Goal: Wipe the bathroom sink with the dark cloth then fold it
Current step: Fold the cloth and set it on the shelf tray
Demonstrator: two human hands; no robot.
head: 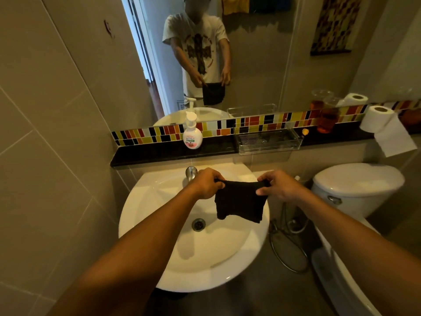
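A dark cloth point(240, 202) hangs doubled over in the air above the right half of the round white sink point(159, 254). My left hand point(206, 184) pinches its upper left corner. My right hand point(279, 187) pinches its upper right corner. The cloth's lower edges dangle free just right of the metal drain point(198, 224). The chrome tap point(191, 173) stands at the basin's back, partly hidden behind my left hand.
A black ledge point(173, 153) behind the sink carries a soap pump bottle point(192, 134), a clear tray point(268, 140), an amber jar point(327, 120) and a toilet roll point(376, 118). A white toilet point(355, 188) and a spray hose point(287, 245) sit to the right. A mirror hangs above.
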